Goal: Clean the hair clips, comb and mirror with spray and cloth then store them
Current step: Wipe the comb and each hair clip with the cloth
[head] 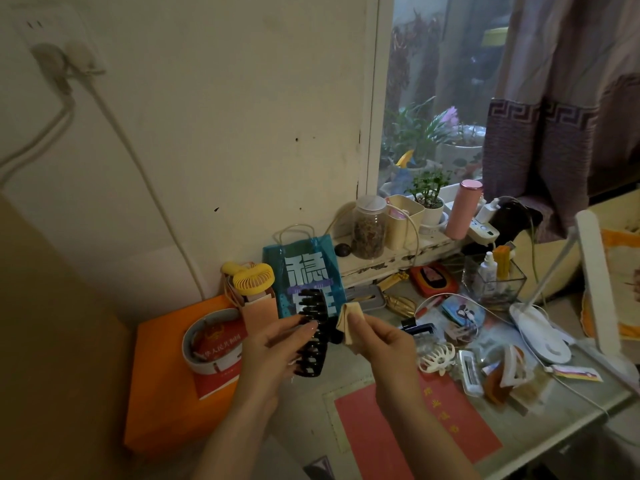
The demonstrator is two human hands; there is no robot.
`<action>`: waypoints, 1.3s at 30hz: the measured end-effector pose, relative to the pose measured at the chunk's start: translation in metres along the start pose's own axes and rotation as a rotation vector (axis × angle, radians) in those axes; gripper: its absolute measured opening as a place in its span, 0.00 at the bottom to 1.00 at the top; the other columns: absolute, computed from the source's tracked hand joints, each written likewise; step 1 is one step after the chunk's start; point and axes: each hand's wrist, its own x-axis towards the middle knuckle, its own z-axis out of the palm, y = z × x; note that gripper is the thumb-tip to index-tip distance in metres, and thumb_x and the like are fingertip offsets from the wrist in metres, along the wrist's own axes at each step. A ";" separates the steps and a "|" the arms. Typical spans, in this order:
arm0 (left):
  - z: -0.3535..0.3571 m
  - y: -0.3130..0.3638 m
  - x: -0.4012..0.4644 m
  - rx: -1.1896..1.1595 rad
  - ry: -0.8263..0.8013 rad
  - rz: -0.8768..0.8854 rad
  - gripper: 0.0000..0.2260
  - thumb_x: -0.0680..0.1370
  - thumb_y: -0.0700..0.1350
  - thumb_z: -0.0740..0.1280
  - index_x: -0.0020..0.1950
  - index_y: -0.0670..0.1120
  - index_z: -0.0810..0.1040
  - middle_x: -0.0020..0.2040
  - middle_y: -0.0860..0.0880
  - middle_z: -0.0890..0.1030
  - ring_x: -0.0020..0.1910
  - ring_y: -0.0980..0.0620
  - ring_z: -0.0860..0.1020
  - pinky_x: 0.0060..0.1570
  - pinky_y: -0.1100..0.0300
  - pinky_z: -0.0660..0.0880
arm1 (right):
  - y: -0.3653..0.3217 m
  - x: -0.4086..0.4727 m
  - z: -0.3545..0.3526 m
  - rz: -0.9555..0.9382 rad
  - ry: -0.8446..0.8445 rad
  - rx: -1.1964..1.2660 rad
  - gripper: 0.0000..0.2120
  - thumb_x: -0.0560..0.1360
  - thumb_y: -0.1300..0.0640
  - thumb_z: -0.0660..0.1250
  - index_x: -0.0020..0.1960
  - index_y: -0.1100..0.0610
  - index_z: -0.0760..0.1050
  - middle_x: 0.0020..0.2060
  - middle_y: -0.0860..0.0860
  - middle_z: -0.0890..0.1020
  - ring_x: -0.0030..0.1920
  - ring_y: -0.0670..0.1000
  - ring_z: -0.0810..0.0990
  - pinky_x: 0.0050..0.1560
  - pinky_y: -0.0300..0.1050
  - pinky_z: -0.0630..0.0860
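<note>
My left hand (277, 351) grips a large black claw hair clip (313, 332), held upright above the table. My right hand (377, 336) pinches a small beige cloth (349, 327) pressed against the clip's right side. On the table to the right lie a white claw clip (437, 357), a clear rectangular clip (468, 372) and a white and orange clip (512, 370). A small white spray bottle (488, 268) stands in a clear glass box (495, 282). I cannot pick out a comb or a mirror for certain.
A blue gift bag (308, 271), a yellow hand fan (252, 278) and an orange box (162, 393) stand at the back left. A white desk lamp (540, 330) sits at the right. Jars, a plant pot and a pink bottle (462, 209) line the windowsill.
</note>
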 end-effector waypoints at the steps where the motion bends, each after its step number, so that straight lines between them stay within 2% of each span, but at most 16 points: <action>1: 0.001 -0.001 -0.001 0.000 -0.009 -0.007 0.10 0.70 0.41 0.74 0.51 0.47 0.82 0.45 0.47 0.85 0.45 0.49 0.84 0.43 0.55 0.80 | 0.000 0.000 0.002 -0.006 -0.019 -0.002 0.09 0.74 0.55 0.68 0.46 0.59 0.84 0.37 0.54 0.85 0.37 0.49 0.81 0.40 0.42 0.77; 4: 0.002 0.000 -0.003 -0.012 -0.032 -0.027 0.09 0.70 0.40 0.73 0.49 0.48 0.82 0.45 0.47 0.85 0.44 0.49 0.84 0.40 0.57 0.79 | 0.003 0.000 0.007 -0.009 -0.037 -0.033 0.07 0.75 0.59 0.68 0.45 0.60 0.84 0.33 0.51 0.83 0.33 0.43 0.77 0.35 0.36 0.73; 8: -0.002 0.000 0.000 -0.042 -0.029 -0.061 0.13 0.69 0.40 0.74 0.53 0.45 0.82 0.47 0.44 0.85 0.45 0.47 0.84 0.41 0.56 0.79 | 0.005 0.003 0.008 0.014 -0.055 -0.069 0.06 0.74 0.58 0.69 0.45 0.59 0.84 0.33 0.53 0.83 0.34 0.46 0.76 0.36 0.38 0.73; 10: -0.001 -0.001 0.001 -0.079 -0.024 -0.076 0.12 0.69 0.39 0.73 0.52 0.45 0.82 0.46 0.43 0.85 0.44 0.46 0.84 0.39 0.56 0.79 | 0.006 0.003 0.009 0.011 -0.057 -0.066 0.06 0.75 0.59 0.69 0.45 0.58 0.84 0.35 0.55 0.84 0.35 0.47 0.77 0.37 0.40 0.73; 14: -0.001 0.000 0.004 -0.138 -0.007 -0.090 0.11 0.69 0.38 0.72 0.51 0.45 0.81 0.45 0.43 0.85 0.43 0.46 0.85 0.37 0.57 0.80 | 0.011 -0.002 0.010 0.039 -0.038 -0.017 0.07 0.74 0.60 0.69 0.47 0.61 0.84 0.34 0.52 0.84 0.33 0.45 0.77 0.35 0.37 0.73; 20: -0.002 0.001 0.006 -0.161 -0.007 -0.072 0.11 0.70 0.38 0.72 0.52 0.45 0.81 0.47 0.42 0.85 0.45 0.45 0.84 0.44 0.53 0.80 | 0.012 -0.003 0.011 0.044 -0.057 -0.010 0.07 0.74 0.60 0.69 0.44 0.61 0.84 0.33 0.54 0.83 0.33 0.47 0.75 0.36 0.38 0.73; 23: -0.003 0.003 0.008 -0.180 0.004 -0.057 0.15 0.68 0.39 0.72 0.54 0.43 0.81 0.48 0.41 0.85 0.46 0.44 0.84 0.48 0.48 0.80 | 0.013 -0.004 0.009 0.069 -0.093 -0.011 0.07 0.74 0.61 0.69 0.41 0.62 0.84 0.32 0.56 0.83 0.33 0.49 0.76 0.37 0.40 0.73; 25: -0.005 0.005 0.010 -0.180 0.013 -0.037 0.13 0.68 0.39 0.72 0.53 0.43 0.81 0.47 0.41 0.85 0.45 0.44 0.84 0.44 0.51 0.81 | 0.014 -0.007 0.006 0.103 -0.134 -0.020 0.07 0.73 0.61 0.69 0.41 0.61 0.84 0.35 0.58 0.84 0.36 0.53 0.79 0.40 0.44 0.75; 27: -0.008 0.007 0.011 -0.169 0.006 -0.027 0.11 0.70 0.38 0.72 0.51 0.46 0.81 0.46 0.42 0.85 0.45 0.45 0.84 0.44 0.52 0.81 | 0.012 -0.005 0.002 0.111 -0.113 -0.030 0.07 0.73 0.59 0.69 0.42 0.62 0.84 0.36 0.58 0.85 0.37 0.52 0.80 0.41 0.44 0.76; 30: -0.012 0.007 0.011 -0.147 -0.016 -0.030 0.14 0.65 0.40 0.73 0.51 0.47 0.81 0.47 0.43 0.85 0.46 0.46 0.84 0.46 0.51 0.80 | 0.005 0.006 -0.005 0.113 -0.031 0.002 0.08 0.73 0.58 0.69 0.45 0.61 0.84 0.38 0.56 0.85 0.39 0.52 0.81 0.44 0.47 0.77; 33: -0.009 0.004 0.009 -0.095 -0.050 -0.036 0.17 0.64 0.42 0.73 0.53 0.45 0.81 0.48 0.43 0.85 0.47 0.46 0.84 0.46 0.53 0.80 | -0.005 0.014 -0.005 0.085 -0.031 0.027 0.07 0.73 0.58 0.69 0.44 0.60 0.84 0.38 0.56 0.85 0.39 0.51 0.80 0.44 0.46 0.77; 35: -0.004 0.001 0.007 -0.063 -0.057 -0.037 0.15 0.67 0.41 0.73 0.53 0.45 0.81 0.47 0.44 0.85 0.46 0.47 0.84 0.45 0.54 0.79 | -0.006 0.013 0.000 0.059 -0.069 0.021 0.06 0.73 0.58 0.69 0.44 0.59 0.84 0.38 0.57 0.85 0.38 0.51 0.80 0.42 0.44 0.77; 39: -0.001 -0.002 0.005 -0.024 -0.044 -0.037 0.10 0.71 0.39 0.73 0.51 0.46 0.82 0.46 0.45 0.85 0.44 0.48 0.84 0.41 0.57 0.79 | 0.000 0.009 0.005 0.049 -0.083 -0.035 0.05 0.73 0.60 0.70 0.44 0.58 0.85 0.38 0.59 0.84 0.38 0.53 0.79 0.43 0.47 0.76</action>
